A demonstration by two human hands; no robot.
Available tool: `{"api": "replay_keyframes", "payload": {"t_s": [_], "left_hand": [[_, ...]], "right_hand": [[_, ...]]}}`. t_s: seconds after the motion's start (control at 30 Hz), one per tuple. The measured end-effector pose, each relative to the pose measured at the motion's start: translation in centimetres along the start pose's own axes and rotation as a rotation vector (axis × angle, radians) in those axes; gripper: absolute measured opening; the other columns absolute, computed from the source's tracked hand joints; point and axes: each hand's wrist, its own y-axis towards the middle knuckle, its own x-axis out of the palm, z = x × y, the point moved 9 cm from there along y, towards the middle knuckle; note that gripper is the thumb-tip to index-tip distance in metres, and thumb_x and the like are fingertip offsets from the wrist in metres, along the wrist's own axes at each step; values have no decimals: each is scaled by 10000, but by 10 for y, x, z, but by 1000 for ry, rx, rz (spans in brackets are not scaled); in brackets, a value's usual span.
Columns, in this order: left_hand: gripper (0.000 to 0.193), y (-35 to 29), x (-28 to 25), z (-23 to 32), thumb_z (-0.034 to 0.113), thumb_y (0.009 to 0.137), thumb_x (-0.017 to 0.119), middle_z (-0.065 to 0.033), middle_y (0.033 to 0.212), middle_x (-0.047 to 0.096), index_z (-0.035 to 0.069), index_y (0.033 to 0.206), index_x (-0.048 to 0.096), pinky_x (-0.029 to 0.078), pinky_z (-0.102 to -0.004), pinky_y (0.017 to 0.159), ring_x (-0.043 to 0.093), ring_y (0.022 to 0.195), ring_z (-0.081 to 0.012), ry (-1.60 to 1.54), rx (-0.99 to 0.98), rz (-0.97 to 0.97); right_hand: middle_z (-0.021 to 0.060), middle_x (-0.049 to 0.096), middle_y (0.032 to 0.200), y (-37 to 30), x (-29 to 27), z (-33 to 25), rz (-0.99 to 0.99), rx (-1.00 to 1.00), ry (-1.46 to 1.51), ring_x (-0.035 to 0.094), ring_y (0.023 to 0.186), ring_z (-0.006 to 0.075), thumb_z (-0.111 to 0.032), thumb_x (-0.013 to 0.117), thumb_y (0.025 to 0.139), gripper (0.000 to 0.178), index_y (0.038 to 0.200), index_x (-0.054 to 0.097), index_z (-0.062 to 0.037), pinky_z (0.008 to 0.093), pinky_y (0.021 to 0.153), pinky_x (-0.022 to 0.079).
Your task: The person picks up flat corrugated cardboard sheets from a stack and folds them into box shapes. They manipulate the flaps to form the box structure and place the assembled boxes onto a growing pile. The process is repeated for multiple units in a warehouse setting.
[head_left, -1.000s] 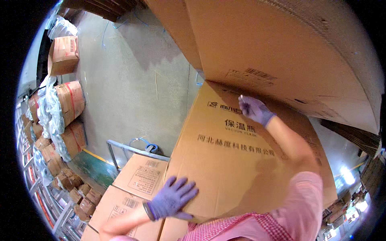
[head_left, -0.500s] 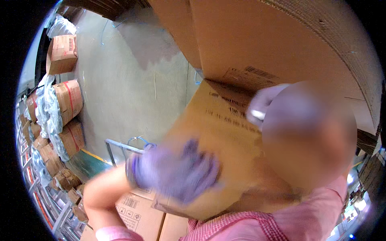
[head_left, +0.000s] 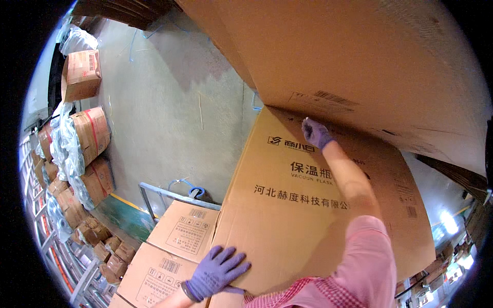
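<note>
Just changed: both hands are back at opposite ends of the large printed carton [head_left: 287, 233], which serves as landmark and lies broad face up in front of the person. Left hand [head_left: 218, 272] is open, fingers spread, at the carton's near-left corner. Right hand [head_left: 316, 132] is curled closed on a small pale item [head_left: 307, 119], too small to identify, near the carton's far edge; can't tell if the knuckles touch it. Meaning for the work, as judged: left seems to steady the carton while right works at the far end.

Vs half a second ago: both hands were blurred then, left higher over the carton, right further back toward the body. Now both are sharper, close to their placement a second ago. Upright cardboard [head_left: 334, 56] beyond the carton's far edge and smaller cartons [head_left: 187, 231] to its left look roughly unchanged.
</note>
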Motion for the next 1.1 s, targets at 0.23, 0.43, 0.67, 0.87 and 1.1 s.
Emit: {"api": "replay_keyframes", "payload": {"t_s": [0.23, 0.43, 0.67, 0.87, 1.1], "left_hand": [[445, 9, -47, 11, 475, 833, 641, -39, 1256, 594, 182, 1167, 639, 467, -460, 949, 570, 1131, -266, -3, 82, 92], [225, 45, -178, 28, 274, 856, 642, 0, 693, 515, 53, 896, 634, 478, -359, 639, 534, 588, -179, 393, 547, 470], [670, 58, -262, 41, 518, 776, 696, -141, 1120, 606, 117, 1300, 580, 496, -471, 872, 599, 1022, -298, 570, 328, 860], [805, -8, 1, 4, 670, 756, 633, -134, 1314, 556, 112, 1330, 544, 403, -491, 982, 528, 1177, -331, -82, 29, 34], [565, 0, 2, 5, 560, 805, 635, -36, 1284, 588, 210, 1247, 608, 439, -459, 959, 561, 1134, -294, -109, 73, -9]], "right_hand": [[18, 625, 778, -62, 148, -2, -390, -103, -232, 576, 673, 115, -254, 592, 991, 202, 1020, 634, -58, 237, 585, 465], [64, 669, 833, -401, 277, -84, -796, -53, -1168, 633, 712, 136, -261, 608, 984, 280, 1061, 654, 4, 275, 614, 503], [57, 683, 851, -514, 285, -72, -895, 52, -1545, 632, 746, 116, -285, 623, 970, 264, 1058, 672, -41, 261, 695, 525], [-8, 634, 769, -144, 73, -23, -139, -20, -515, 576, 656, 107, -272, 614, 973, 193, 879, 638, -105, 222, 574, 434], [-9, 623, 793, 31, 41, -16, 41, -230, 151, 572, 682, 103, -267, 612, 971, 170, 964, 625, -98, 239, 576, 444]]}}
